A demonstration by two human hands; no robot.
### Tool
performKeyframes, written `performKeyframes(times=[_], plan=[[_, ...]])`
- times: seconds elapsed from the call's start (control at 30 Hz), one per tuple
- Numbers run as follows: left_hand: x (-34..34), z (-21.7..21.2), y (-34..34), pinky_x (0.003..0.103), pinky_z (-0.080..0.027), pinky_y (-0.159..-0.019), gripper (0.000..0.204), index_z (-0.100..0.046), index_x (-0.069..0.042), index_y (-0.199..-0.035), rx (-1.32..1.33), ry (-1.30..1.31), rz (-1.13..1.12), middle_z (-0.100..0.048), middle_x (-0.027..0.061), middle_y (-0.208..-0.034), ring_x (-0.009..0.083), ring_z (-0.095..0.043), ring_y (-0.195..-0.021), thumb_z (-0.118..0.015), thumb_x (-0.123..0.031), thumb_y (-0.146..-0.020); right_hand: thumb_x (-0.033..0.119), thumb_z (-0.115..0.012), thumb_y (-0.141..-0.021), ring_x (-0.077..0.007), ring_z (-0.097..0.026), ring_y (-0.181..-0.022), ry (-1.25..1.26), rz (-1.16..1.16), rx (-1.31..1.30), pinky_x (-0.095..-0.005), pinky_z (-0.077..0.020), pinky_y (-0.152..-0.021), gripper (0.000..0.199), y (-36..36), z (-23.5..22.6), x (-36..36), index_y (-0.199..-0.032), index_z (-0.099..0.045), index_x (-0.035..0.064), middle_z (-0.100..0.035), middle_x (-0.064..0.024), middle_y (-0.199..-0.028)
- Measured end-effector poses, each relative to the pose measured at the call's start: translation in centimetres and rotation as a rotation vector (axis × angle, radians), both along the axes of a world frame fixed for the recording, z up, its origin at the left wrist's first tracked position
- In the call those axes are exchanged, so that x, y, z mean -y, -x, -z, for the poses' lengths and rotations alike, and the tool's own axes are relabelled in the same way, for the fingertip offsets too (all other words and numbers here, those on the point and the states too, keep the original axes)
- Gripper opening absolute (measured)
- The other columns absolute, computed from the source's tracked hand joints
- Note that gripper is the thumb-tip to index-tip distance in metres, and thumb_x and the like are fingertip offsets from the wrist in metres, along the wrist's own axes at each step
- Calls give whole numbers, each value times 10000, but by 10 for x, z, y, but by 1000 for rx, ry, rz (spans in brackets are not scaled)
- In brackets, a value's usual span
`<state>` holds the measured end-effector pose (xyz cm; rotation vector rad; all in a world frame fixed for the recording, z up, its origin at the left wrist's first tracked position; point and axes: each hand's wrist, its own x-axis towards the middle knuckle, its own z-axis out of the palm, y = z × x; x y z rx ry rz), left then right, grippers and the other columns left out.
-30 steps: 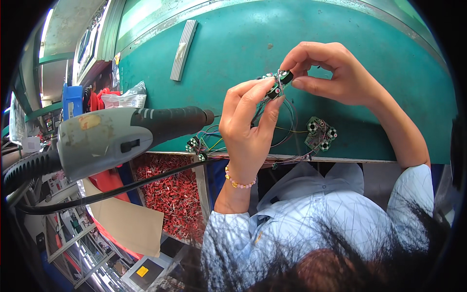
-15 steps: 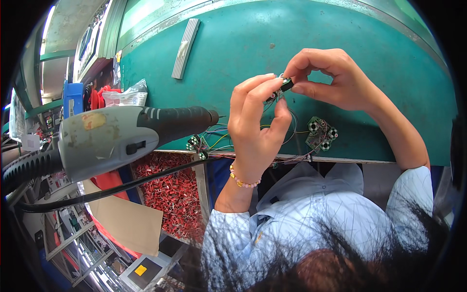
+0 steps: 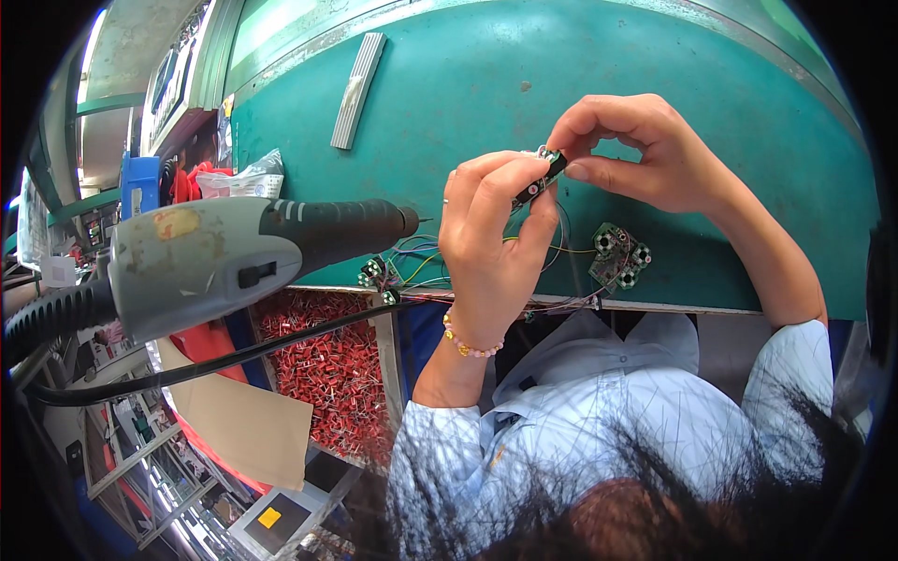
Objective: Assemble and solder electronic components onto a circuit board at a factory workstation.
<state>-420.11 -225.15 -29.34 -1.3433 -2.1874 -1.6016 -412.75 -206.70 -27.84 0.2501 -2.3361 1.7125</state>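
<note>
Over the green mat, my left hand [image 3: 488, 238] is closed on a small circuit board [image 3: 535, 189] with black parts, held up between fingers and thumb. At the board's upper right end, my right hand [image 3: 645, 154] pinches it between thumb and forefinger; the exact grip point is partly hidden. Thin coloured wires [image 3: 417, 251] run beneath my left hand. A green circuit board [image 3: 619, 258] with black round-topped parts lies to the right, near the mat's front edge. Another small board [image 3: 378, 277] lies left of my left wrist.
A grey and black electric screwdriver [image 3: 210, 260] points in from the left, its bit near my left hand. Its black cable [image 3: 243, 355] crosses over a bin of red parts [image 3: 327, 393]. A grey ribbed strip [image 3: 358, 92] lies farther back; a clear plastic bag [image 3: 248, 178] sits at left.
The small circuit board has turned slightly in my fingers, showing more of its black side. My left fingers have shifted a little on it; my right hand is nearly still.
</note>
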Motion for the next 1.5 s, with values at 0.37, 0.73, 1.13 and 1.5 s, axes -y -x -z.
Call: performKeyframes(times=[0.37,0.73,1.13,1.5], plan=[[1,-1,-1,252,-480,-682,229,-625,-39,-956,10,8,3,-643,76,-943,147,-611,-830,-696,41,-753,39,-643,-820,-171,-648,-812,-8,-11,3,-291,-517,-775,153,0,1,0,-965,-615,-3,-658,-74,-849],[5,2,-4,289,-513,-835,269,-524,5,-1024,120,-25,32,-630,154,-1055,178,-630,-955,-640,64,-789,65,-639,-841,-145,-623,-805,84,-12,38,-280,-508,-783,136,-1,5,-2,-954,-608,-5,-640,-59,-852],[6,2,-7,306,-497,-876,313,-466,11,-1064,141,-56,88,-607,201,-1105,216,-624,-1007,-592,90,-788,110,-674,-827,-119,-591,-776,98,-3,13,-266,-495,-746,167,-2,6,-1,-925,-599,-3,-609,-41,-825],[8,-2,-8,305,-493,-896,335,-432,7,-1096,404,-98,166,-586,206,-1115,222,-603,-1044,-555,99,-799,117,-694,-812,-103,-564,-697,29,36,-21,-248,-460,-659,153,-3,3,0,-877,-607,8,-596,-21,-736]])
